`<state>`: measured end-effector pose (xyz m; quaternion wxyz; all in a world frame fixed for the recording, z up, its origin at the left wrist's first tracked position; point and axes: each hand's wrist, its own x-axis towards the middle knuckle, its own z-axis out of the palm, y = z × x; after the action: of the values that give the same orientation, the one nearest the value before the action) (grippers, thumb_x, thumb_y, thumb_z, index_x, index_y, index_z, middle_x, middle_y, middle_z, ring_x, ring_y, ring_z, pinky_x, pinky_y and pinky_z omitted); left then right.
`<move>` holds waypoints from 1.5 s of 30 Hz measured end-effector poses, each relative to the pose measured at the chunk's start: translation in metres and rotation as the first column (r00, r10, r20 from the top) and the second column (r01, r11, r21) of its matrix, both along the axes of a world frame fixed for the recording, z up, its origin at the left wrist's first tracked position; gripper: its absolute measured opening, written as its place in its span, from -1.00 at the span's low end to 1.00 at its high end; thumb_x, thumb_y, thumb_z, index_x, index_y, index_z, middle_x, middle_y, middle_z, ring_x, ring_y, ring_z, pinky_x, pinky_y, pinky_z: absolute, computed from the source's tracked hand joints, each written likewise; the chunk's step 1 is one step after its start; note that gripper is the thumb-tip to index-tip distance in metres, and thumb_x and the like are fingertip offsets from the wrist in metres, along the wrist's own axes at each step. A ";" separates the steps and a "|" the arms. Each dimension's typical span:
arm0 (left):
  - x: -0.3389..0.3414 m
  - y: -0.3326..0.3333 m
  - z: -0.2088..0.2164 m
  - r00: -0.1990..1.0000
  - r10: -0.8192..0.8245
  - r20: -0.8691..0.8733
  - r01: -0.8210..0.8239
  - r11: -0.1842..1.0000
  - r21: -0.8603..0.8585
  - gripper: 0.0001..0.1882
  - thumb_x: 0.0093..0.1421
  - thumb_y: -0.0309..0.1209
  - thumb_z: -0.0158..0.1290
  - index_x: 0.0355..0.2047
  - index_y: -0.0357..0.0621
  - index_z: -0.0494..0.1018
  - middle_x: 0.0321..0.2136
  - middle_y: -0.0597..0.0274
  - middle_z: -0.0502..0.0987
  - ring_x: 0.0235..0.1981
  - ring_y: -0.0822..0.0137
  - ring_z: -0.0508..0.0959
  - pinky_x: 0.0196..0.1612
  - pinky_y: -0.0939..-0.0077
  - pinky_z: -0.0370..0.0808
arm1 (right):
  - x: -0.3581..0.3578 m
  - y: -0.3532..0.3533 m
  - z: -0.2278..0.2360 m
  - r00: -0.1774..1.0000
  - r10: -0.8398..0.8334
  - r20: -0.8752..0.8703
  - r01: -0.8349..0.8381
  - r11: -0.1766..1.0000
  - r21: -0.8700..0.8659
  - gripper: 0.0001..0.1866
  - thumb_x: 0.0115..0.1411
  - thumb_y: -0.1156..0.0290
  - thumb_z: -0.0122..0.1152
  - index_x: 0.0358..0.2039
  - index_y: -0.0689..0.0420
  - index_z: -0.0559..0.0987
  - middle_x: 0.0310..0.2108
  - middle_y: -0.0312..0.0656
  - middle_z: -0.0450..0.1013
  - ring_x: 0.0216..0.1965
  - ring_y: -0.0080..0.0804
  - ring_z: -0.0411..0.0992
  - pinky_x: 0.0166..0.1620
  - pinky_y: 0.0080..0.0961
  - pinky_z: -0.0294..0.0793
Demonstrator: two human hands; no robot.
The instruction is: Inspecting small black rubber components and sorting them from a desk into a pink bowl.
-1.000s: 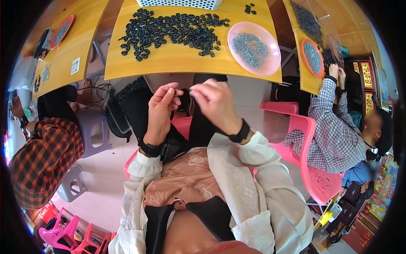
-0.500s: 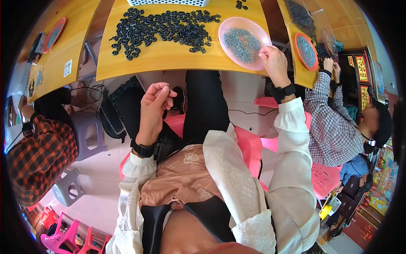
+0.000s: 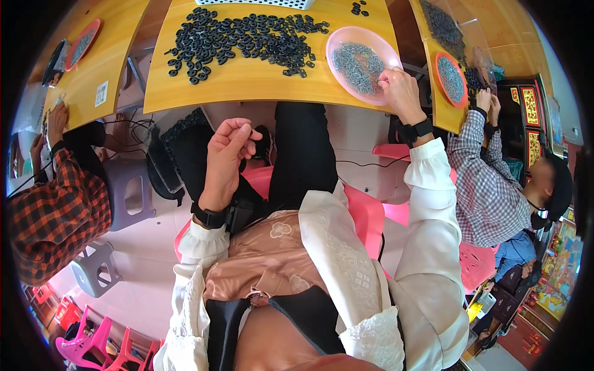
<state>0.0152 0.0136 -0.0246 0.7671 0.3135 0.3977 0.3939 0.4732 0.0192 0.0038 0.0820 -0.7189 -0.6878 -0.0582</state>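
Over my lap, short of the table edge, my left hand (image 3: 232,151) is raised with fingers curled and the thumb pressed against them. Whatever it pinches, if anything, is hidden. My right hand (image 3: 401,93) reaches to the right rim of a round pink plate (image 3: 337,38), its bent fingertips down among small silver screws (image 3: 357,67). Those fingertips are closed together; what lies between them is too small to make out. Left of the plate, many small black oval pieces with holes (image 3: 213,38) spread loosely over the yellow table (image 3: 247,88).
A white perforated basket (image 3: 253,3) stands at the far edge of view. A few black pieces (image 3: 359,8) lie beyond the plate. Co-workers in checked shirts sit at side tables, left (image 3: 68,204) and right (image 3: 489,191), with red plates of screws (image 3: 451,79). Pink and grey stools stand around.
My right hand has moved slightly inward and down, to the screws in the plate. My left hand keeps its pose. The left co-worker's hand has come up onto the side table.
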 end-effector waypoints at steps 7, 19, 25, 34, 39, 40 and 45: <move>-0.002 -0.001 0.000 1.000 0.003 0.002 -0.003 1.000 -0.003 -0.86 0.48 -0.37 0.12 -0.04 -0.13 0.55 -0.29 0.26 0.71 -0.47 0.62 0.51 -0.38 0.73 0.38 | 0.002 0.003 0.000 0.998 0.059 -0.021 -0.060 0.996 -0.060 -0.91 0.17 0.45 0.33 -0.36 0.19 0.66 -0.31 0.01 0.59 -0.26 0.11 0.59 -0.19 -0.07 0.57; -0.032 -0.007 0.002 0.993 -0.013 0.121 0.016 1.000 -0.026 -0.68 0.48 -0.48 0.09 0.18 -0.29 0.53 -0.05 0.01 0.70 -0.11 0.34 0.73 -0.05 0.65 0.64 | -0.072 -0.018 0.018 0.803 -0.095 -0.588 0.108 0.994 -0.012 -0.93 0.25 0.52 0.39 -0.30 0.24 0.66 -0.45 -0.38 0.57 -0.43 -0.68 0.50 -0.30 -0.66 0.49; -0.046 -0.005 0.001 0.999 -0.006 0.052 0.007 1.000 -0.025 -0.71 0.48 -0.47 0.10 0.16 -0.24 0.53 -0.05 0.10 0.71 -0.15 0.45 0.72 -0.17 0.71 0.58 | -0.232 -0.038 0.037 0.488 -0.047 -0.871 -0.084 0.991 -0.100 -0.92 0.28 0.57 0.42 -0.22 0.20 0.72 -0.42 -0.49 0.55 -0.47 -0.84 0.36 -0.37 -0.79 0.31; -0.056 -0.008 0.003 1.000 0.004 0.008 -0.004 1.000 -0.013 -0.82 0.42 -0.49 0.18 -0.03 -0.27 0.61 -0.22 0.18 0.74 -0.28 0.46 0.74 -0.22 0.71 0.60 | -0.318 -0.038 0.018 0.446 0.063 -0.893 -0.211 0.977 -0.036 -0.84 0.22 0.60 0.44 -0.18 0.25 0.68 -0.41 -0.34 0.61 -0.43 -0.66 0.48 -0.27 -0.65 0.49; -0.056 -0.009 -0.001 1.000 0.022 0.020 -0.023 1.000 0.007 -0.82 0.41 -0.50 0.20 -0.04 -0.30 0.63 -0.25 0.20 0.73 -0.31 0.48 0.72 -0.22 0.71 0.61 | -0.320 -0.038 0.018 0.478 0.106 -0.872 -0.214 0.977 0.001 -0.83 0.22 0.60 0.44 -0.17 0.23 0.68 -0.38 -0.31 0.63 -0.41 -0.65 0.51 -0.25 -0.64 0.52; -0.055 -0.009 -0.002 0.999 0.026 0.031 -0.027 1.000 0.013 -0.82 0.41 -0.50 0.20 -0.04 -0.30 0.63 -0.25 0.20 0.73 -0.32 0.48 0.72 -0.22 0.71 0.61 | -0.320 -0.038 0.017 0.478 0.105 -0.872 -0.215 0.977 0.000 -0.83 0.22 0.60 0.44 -0.17 0.23 0.68 -0.38 -0.31 0.63 -0.41 -0.65 0.51 -0.25 -0.64 0.52; -0.056 -0.009 -0.003 0.999 0.034 0.033 -0.035 0.999 0.025 -0.82 0.40 -0.50 0.20 -0.03 -0.31 0.63 -0.26 0.21 0.73 -0.32 0.48 0.72 -0.23 0.71 0.61 | -0.322 -0.037 0.017 0.503 0.125 -0.855 -0.216 0.976 0.016 -0.83 0.23 0.60 0.44 -0.17 0.23 0.68 -0.37 -0.31 0.65 -0.41 -0.63 0.53 -0.24 -0.63 0.53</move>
<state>-0.0406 0.0048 -0.0281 0.7625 0.3098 0.3853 0.4173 0.1510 -0.0173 0.0209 0.3794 -0.5867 -0.6289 0.3411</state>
